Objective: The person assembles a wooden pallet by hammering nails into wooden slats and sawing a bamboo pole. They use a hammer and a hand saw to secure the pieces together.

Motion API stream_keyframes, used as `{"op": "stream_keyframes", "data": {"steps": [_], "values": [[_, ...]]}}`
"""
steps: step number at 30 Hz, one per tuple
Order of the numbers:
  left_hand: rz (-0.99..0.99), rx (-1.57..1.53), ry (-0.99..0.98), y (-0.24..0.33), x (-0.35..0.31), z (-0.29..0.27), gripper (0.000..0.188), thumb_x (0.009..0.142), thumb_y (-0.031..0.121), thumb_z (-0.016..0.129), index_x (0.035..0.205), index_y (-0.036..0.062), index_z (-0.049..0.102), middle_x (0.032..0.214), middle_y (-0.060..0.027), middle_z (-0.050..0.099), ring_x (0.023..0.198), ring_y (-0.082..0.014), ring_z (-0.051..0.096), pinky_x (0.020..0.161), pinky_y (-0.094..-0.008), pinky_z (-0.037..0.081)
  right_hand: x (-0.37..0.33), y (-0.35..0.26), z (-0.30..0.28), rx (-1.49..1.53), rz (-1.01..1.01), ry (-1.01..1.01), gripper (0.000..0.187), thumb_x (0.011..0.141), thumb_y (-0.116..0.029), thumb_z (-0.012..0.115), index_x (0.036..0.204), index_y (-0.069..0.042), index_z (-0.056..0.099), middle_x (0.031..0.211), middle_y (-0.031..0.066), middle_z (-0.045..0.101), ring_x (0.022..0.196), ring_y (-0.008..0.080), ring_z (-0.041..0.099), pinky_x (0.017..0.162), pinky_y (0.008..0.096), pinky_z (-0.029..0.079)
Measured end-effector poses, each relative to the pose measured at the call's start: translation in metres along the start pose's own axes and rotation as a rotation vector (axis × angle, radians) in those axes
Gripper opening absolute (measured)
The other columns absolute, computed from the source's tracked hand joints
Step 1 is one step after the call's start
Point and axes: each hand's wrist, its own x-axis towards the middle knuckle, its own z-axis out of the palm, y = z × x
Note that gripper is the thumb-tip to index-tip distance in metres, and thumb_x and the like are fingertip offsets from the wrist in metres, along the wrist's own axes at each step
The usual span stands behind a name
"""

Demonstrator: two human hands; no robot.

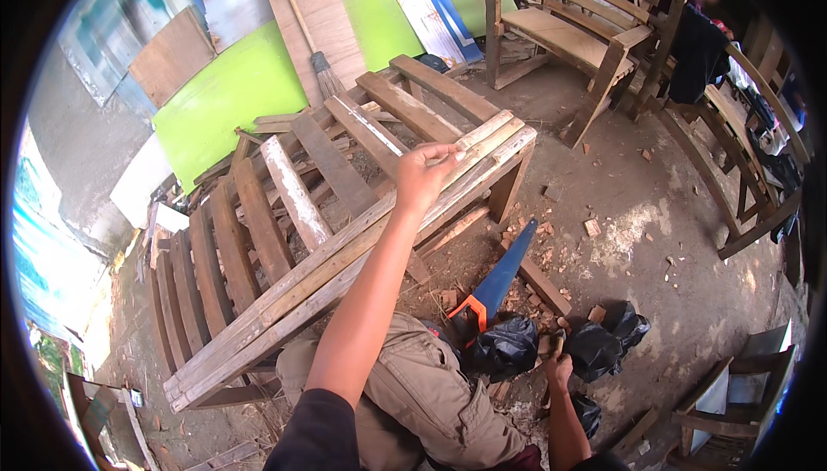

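Long wood strips (pixel 289 299) lie along the slatted wooden frame (pixel 327 157). The left hand (pixel 422 178) touches them, fingers narrow; whether gripping, I cannot tell. The right hand's (pixel 558 371) fingers hold a brown object (pixel 551 345). Steadying seems in hand; the next move calls for firm pressure.

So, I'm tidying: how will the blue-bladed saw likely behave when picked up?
The saw probably flexes somewhat, as its long blade looks thin. Being broad and flat, it seems unlikely to roll. Its orange handle likely gives a secure hold.
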Motion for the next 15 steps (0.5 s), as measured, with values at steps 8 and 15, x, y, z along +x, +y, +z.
{"op": "stream_keyframes", "data": {"steps": [8, 15], "values": [[-0.091, 0.044, 0.09, -0.023, 0.043, 0.03, 0.022, 0.09, 0.018, 0.078, 0.105, 0.0016, 0.079, 0.094, -0.0103, 0.08, 0.084, -0.0116, 0.071, 0.081, -0.0277, 0.053, -0.057, -0.131, -0.095, 0.72, 0.02, -0.363, 0.027, 0.11, -0.024, 0.048, 0.115, -0.001, 0.061, 0.071, -0.0008, 0.049, 0.055, 0.0085, 0.049, 0.047, 0.0267, 0.039], [-0.069, 0.062, 0.095, -0.029, 0.046, 0.041, 0.021, 0.091, 0.013, 0.075, 0.107, -0.0006, 0.078, 0.096, -0.0168, 0.079, 0.087, -0.0171, 0.076, 0.078, -0.0299, 0.055, -0.069, -0.184, -0.117, 0.794, -0.017, -0.56, 0.021, 0.11, -0.022, 0.047, 0.112, -0.004, 0.057, 0.072, -0.0007, 0.046, 0.053, 0.0082, 0.044, 0.045, 0.0258, 0.036]]}}
